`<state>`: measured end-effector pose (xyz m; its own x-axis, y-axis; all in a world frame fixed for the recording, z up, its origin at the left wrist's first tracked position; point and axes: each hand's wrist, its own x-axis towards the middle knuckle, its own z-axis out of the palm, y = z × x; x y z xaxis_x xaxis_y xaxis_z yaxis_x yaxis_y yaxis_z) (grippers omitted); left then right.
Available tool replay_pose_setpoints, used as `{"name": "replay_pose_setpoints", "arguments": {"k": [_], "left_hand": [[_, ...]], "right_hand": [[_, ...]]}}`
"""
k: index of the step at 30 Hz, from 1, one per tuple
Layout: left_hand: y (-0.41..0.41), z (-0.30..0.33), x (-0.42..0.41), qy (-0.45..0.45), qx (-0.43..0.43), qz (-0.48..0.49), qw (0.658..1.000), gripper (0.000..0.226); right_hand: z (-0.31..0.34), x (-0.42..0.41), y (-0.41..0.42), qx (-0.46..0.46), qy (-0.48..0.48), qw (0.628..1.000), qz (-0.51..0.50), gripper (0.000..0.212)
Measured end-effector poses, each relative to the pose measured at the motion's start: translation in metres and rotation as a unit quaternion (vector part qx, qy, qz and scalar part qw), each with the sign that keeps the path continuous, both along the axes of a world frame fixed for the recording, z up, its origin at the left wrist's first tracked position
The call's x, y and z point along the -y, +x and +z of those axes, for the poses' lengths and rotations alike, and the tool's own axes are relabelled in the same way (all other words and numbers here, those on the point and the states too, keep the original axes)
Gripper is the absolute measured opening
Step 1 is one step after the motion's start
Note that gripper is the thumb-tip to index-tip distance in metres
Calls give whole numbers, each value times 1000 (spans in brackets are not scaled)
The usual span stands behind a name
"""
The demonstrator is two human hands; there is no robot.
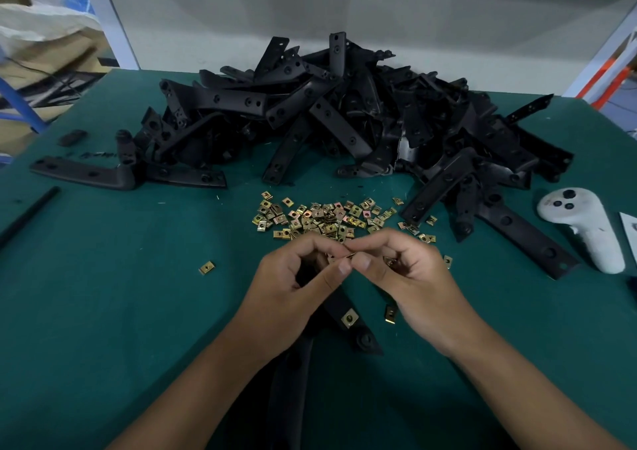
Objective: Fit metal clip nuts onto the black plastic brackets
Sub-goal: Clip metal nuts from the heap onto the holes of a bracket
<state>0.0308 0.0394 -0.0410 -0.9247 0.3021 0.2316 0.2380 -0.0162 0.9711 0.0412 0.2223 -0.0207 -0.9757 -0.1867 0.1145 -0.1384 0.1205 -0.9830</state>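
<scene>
A black plastic bracket point(348, 325) lies under my hands at the table's near middle, with one brass clip nut point(349, 318) fitted on its lower arm. My left hand point(296, 284) grips the bracket's upper end. My right hand point(410, 277) pinches a clip nut point(351, 255) between thumb and forefinger, right at the bracket's tip where both hands meet. A few more nuts seem tucked in my right palm. A heap of loose clip nuts point(327, 217) lies just beyond my hands. A big pile of black brackets point(344, 115) fills the far table.
The table has a green mat point(120, 311). A white hand controller point(582, 232) lies at the right. Single nuts lie at the left point(206, 267) and by my right wrist point(391, 314). A long bracket point(86, 174) and a black rod point(27, 215) lie left.
</scene>
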Motion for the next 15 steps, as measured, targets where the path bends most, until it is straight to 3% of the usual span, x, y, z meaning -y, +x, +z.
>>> {"name": "replay_pose_setpoints", "arguments": {"k": [2, 8, 12, 15], "left_hand": [[0, -1, 0, 38, 16, -4, 999, 17], [-3, 0, 6, 129, 88, -36, 987, 18], [-4, 3, 8, 85, 76, -88, 990, 16], [-4, 8, 9, 109, 99, -110, 983, 16]], "right_hand": [[1, -1, -2, 14, -26, 999, -13, 14], [3, -6, -5, 81, -126, 989, 4, 10], [7, -9, -7, 120, -178, 977, -3, 12], [11, -13, -7, 148, -187, 971, 2, 3]]}}
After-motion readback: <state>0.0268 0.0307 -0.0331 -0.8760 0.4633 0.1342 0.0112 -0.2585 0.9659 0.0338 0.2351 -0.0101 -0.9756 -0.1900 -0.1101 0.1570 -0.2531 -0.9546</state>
